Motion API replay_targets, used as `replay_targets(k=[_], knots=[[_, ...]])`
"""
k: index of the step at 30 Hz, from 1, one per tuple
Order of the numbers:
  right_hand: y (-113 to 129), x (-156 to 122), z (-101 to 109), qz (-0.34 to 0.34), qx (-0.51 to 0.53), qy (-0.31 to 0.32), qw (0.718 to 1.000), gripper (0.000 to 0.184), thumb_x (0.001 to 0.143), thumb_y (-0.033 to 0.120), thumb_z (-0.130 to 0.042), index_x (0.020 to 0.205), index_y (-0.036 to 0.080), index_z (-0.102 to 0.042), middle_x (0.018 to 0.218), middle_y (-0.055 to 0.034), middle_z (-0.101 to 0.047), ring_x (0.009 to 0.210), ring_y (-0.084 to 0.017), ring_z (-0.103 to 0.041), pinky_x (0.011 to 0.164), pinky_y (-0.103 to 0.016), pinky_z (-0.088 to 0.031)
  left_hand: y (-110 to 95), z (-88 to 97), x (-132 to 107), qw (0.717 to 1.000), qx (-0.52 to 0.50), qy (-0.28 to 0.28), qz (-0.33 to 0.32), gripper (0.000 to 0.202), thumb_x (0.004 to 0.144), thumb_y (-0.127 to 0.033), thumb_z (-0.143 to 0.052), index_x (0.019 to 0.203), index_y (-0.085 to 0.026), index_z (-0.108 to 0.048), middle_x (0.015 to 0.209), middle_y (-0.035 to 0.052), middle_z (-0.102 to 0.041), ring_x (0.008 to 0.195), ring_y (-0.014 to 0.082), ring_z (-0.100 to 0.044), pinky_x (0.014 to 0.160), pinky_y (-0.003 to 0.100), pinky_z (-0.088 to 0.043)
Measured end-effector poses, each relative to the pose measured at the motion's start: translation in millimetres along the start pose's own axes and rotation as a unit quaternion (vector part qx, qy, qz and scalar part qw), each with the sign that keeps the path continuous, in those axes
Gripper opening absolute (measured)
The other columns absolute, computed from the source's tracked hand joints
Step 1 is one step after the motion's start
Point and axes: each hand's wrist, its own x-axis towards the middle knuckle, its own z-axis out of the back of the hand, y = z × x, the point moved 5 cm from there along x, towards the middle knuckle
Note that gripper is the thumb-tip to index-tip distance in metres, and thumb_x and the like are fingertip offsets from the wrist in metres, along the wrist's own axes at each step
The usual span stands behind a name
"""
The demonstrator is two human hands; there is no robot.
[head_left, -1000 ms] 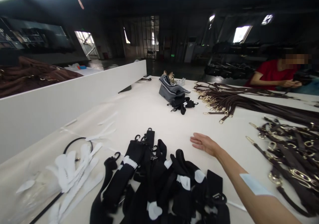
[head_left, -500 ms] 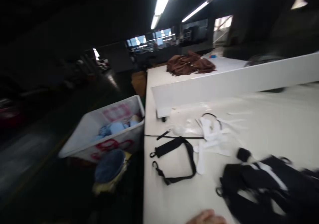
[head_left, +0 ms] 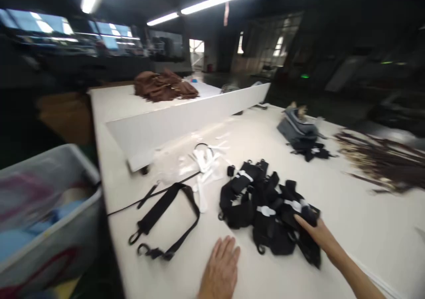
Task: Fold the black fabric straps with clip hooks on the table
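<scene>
My left hand (head_left: 221, 265) lies flat on the white table, its fingers stretched out and holding nothing. A single black strap (head_left: 159, 206) with plastic hooks at its ends is spread in a bent loop to its left. Just beyond and to the right sits a pile of black strap bundles (head_left: 239, 212), some bound with white bands. At the pile's right end, my right hand (head_left: 315, 232) is closed around a black strap bundle (head_left: 308, 246). The thumb shows on the near side, and the other fingers are mostly hidden behind the black webbing.
White strips (head_left: 204, 170) and a thin black cord lie behind the loose strap. A low white panel (head_left: 186, 117) crosses the table, with brown material (head_left: 162, 86) beyond. Grey items (head_left: 295, 126) and brown cords (head_left: 381, 157) lie right. A white bin (head_left: 79, 166) stands left.
The view has swung to the right, so the whole black pile now shows. My left hand is seen more fully, and my right hand has come into view on a bundle.
</scene>
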Motion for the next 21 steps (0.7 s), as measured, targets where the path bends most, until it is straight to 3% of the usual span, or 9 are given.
replay_targets(k=[1, 3, 6, 8, 11, 15, 18, 21], knots=[[-11.3, -11.8, 30.8, -0.036, 0.019, -0.025, 0.999, 0.095, 0.073, 0.066, -0.068, 0.147, 0.017, -0.035, 0.149, -0.0214, -0.043, 0.132, -0.037, -0.048, 0.11, -0.056, -0.04, 4.3, 2.1, 0.8, 1.0, 0.009, -0.013, -0.012, 0.05, 0.086, -0.019, -0.053, 0.136, -0.023, -0.051, 0.145, 0.0003, -0.054, 0.137, 0.0214, -0.045, 0.109, 0.039, -0.043], [-29.4, -33.2, 69.7, -0.102, 0.054, -0.068, 0.991, 0.118, 0.064, 0.077, -0.067, 0.153, 0.016, -0.02, 0.157, -0.026, -0.029, 0.14, -0.04, -0.037, 0.113, -0.055, -0.036, 9.0, 4.4, 2.3, 0.997, 0.03, -0.036, -0.056, 0.055, 0.081, -0.013, -0.053, 0.135, -0.022, -0.053, 0.142, 0.001, -0.056, 0.135, 0.0216, -0.047, 0.107, 0.038, -0.043], [-53.1, -49.9, 87.8, -0.159, 0.044, -0.1, 0.981, 0.137, 0.053, 0.083, -0.067, 0.154, 0.009, -0.012, 0.155, -0.0314, -0.026, 0.146, -0.04, -0.028, 0.118, -0.053, -0.026, 11.6, 2.4, 1.8, 0.992, 0.049, -0.054, -0.1, 0.057, 0.079, -0.011, -0.053, 0.134, -0.022, -0.054, 0.138, 0.0027, -0.06, 0.132, 0.0221, -0.051, 0.105, 0.038, -0.043], [-69.4, -51.6, 84.8, -0.171, 0.03, -0.102, 0.98, 0.14, 0.051, 0.085, -0.065, 0.154, 0.007, -0.01, 0.154, -0.0325, -0.026, 0.146, -0.04, -0.028, 0.119, -0.052, -0.024, 12.2, -3.1, -0.4, 0.992, 0.045, -0.05, -0.103, 0.056, 0.079, -0.011, -0.052, 0.134, -0.022, -0.054, 0.138, 0.0025, -0.06, 0.131, 0.0215, -0.051, 0.105, 0.037, -0.043], [-83.8, -45.9, 69.5, -0.131, 0.031, -0.099, 0.986, 0.137, 0.052, 0.085, -0.064, 0.153, 0.007, -0.012, 0.156, -0.0304, -0.025, 0.146, -0.039, -0.028, 0.119, -0.05, -0.027, 11.7, -15.3, -6.4, 0.995, 0.017, -0.042, -0.083, 0.059, 0.079, -0.007, -0.05, 0.136, -0.022, -0.052, 0.137, 0.0028, -0.061, 0.13, 0.0208, -0.052, 0.105, 0.038, -0.045], [-70.6, -44.6, 39.6, -0.047, 0.046, -0.066, 0.996, 0.126, 0.054, 0.07, -0.074, 0.153, 0.013, -0.021, 0.158, -0.0212, -0.03, 0.147, -0.036, -0.027, 0.122, -0.049, -0.022, 16.3, -24.5, -15.1, 0.998, -0.054, -0.028, -0.008, 0.073, 0.079, -0.004, -0.046, 0.149, -0.02, -0.032, 0.134, 0.0071, -0.062, 0.126, 0.0214, -0.056, 0.102, 0.039, -0.051], [-54.6, -58.1, 23.3, 0.0, 0.054, -0.003, 0.999, 0.12, 0.057, 0.058, -0.079, 0.154, 0.018, -0.02, 0.159, -0.0163, -0.031, 0.148, -0.033, -0.027, 0.123, -0.049, -0.021, 38.1, -15.8, -9.6, 0.992, -0.086, -0.018, 0.086, 0.076, 0.084, -0.011, -0.048, 0.154, -0.017, -0.018, 0.14, 0.0155, -0.054, 0.129, 0.0264, -0.054, 0.098, 0.042, -0.055], [-57.7, -76.8, 23.0, 0.03, 0.016, 0.023, 0.999, 0.121, 0.057, 0.051, -0.081, 0.155, 0.021, -0.016, 0.163, -0.0135, -0.022, 0.15, -0.032, -0.019, 0.123, -0.051, -0.019, 74.7, -5.3, 15.9, 0.984, -0.073, 0.001, 0.16, 0.08, 0.088, -0.025, -0.056, 0.154, -0.015, -0.012, 0.152, 0.0217, -0.039, 0.138, 0.035, -0.043, 0.103, 0.053, -0.052]])
